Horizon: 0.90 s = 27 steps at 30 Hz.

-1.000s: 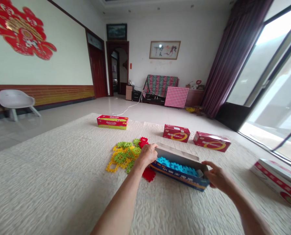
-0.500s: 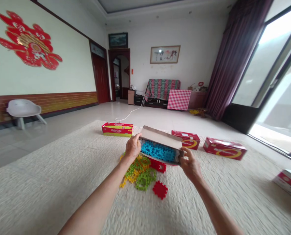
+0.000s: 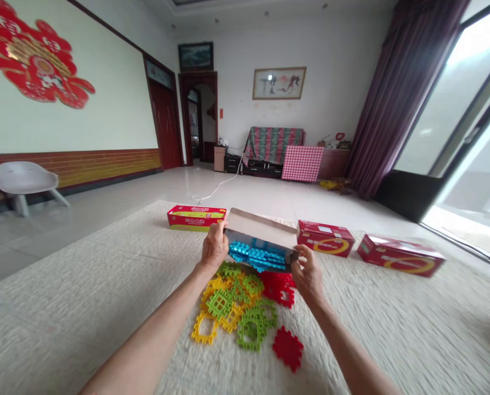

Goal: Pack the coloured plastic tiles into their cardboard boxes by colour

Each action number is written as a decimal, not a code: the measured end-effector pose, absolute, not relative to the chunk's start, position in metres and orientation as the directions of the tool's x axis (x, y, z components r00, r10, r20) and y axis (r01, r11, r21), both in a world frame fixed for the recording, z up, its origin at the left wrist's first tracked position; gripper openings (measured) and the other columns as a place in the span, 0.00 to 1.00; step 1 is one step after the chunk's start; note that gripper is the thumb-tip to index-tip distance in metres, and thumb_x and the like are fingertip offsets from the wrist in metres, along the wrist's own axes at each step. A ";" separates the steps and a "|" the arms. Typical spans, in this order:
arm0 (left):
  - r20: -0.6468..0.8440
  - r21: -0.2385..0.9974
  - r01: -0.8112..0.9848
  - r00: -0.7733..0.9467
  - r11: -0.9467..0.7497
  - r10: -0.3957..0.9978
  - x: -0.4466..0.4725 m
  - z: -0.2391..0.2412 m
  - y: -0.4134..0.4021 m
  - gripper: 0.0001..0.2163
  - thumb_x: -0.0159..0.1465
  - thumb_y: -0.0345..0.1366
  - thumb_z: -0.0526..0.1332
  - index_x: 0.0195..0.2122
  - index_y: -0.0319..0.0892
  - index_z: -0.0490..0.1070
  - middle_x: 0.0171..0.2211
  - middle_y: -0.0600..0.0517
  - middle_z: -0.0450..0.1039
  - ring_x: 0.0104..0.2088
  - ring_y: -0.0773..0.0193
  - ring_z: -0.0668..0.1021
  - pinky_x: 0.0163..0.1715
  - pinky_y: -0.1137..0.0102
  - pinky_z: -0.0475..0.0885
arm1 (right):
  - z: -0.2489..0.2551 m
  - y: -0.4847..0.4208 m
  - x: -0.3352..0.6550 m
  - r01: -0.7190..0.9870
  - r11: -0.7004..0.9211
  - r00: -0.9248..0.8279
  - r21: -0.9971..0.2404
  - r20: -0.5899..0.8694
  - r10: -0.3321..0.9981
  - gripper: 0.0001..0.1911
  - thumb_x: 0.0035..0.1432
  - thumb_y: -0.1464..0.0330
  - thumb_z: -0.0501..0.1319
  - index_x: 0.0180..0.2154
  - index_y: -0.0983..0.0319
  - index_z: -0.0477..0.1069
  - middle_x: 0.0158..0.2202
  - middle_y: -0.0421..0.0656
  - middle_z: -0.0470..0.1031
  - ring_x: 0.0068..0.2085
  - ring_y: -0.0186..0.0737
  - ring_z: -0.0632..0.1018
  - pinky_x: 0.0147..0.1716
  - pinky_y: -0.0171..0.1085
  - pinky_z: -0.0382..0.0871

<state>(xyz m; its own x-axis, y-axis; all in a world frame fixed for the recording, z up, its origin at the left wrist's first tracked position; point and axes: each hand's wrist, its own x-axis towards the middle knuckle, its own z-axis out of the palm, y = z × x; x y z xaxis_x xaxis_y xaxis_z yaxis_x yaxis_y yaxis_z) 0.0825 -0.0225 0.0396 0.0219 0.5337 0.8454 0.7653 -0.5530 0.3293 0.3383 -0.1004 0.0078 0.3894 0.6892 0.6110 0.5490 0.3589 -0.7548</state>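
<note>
Between both hands I hold an opened cardboard box (image 3: 262, 227), its flap raised and its mouth tipped toward me. Blue interlocking plastic pieces (image 3: 258, 255) lie heaped inside it, near the lower lip. My left hand (image 3: 215, 245) is closed around the box's left end. At the right end, my right hand (image 3: 308, 272) grips the edge with thumb and fingers. Below the box, green pieces (image 3: 251, 331) and yellow pieces (image 3: 204, 327) form a loose pile. Red pieces (image 3: 285, 296) lie to its right, partly behind the box, and one red piece (image 3: 288, 348) lies apart, nearer me.
A red and green box (image 3: 195, 218) stands beyond my left hand. Two dark red boxes (image 3: 327, 239) (image 3: 401, 255) stand to the right on the textured cream rug (image 3: 105, 307). A white chair (image 3: 24, 178) is by the left wall; a white cable (image 3: 218, 189) crosses the floor.
The box has tipped further toward me, and the blue pieces have slid to its lower side. More of the green and yellow pile shows as my view has shifted.
</note>
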 end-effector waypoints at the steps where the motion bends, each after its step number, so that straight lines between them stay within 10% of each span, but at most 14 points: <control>1: 0.852 0.318 0.768 0.026 -0.556 0.523 0.082 0.040 -0.022 0.17 0.57 0.19 0.52 0.45 0.41 0.66 0.38 0.47 0.71 0.41 0.58 0.76 0.41 0.66 0.72 | 0.007 -0.098 0.337 0.553 0.336 0.413 -0.763 0.601 0.685 0.15 0.52 0.65 0.55 0.43 0.60 0.66 0.38 0.45 0.72 0.33 0.39 0.75 0.30 0.39 0.72; 11: 0.931 0.178 0.774 0.067 -0.608 0.358 0.086 0.041 -0.027 0.16 0.59 0.19 0.52 0.46 0.41 0.65 0.37 0.47 0.70 0.40 0.59 0.76 0.41 0.67 0.73 | 0.018 -0.077 0.337 0.633 0.062 0.584 -0.771 0.529 0.616 0.10 0.43 0.63 0.57 0.32 0.59 0.64 0.26 0.39 0.69 0.27 0.39 0.70 0.32 0.38 0.64; 27: 0.915 0.203 0.781 0.063 -0.591 0.398 0.081 0.026 0.010 0.17 0.58 0.19 0.52 0.46 0.41 0.65 0.36 0.47 0.70 0.39 0.58 0.75 0.39 0.66 0.73 | 0.023 -0.050 0.336 0.695 0.045 0.528 -0.717 0.552 0.645 0.07 0.42 0.67 0.55 0.29 0.59 0.63 0.25 0.39 0.68 0.27 0.39 0.68 0.31 0.37 0.60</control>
<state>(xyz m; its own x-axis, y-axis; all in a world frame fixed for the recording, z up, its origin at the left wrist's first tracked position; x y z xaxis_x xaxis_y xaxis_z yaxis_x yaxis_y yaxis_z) 0.0810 0.0098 0.0259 0.0630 0.3984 0.9150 0.7810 -0.5905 0.2034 0.3363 -0.0505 0.0229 0.5281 0.6452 0.5521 0.6952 0.0448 -0.7174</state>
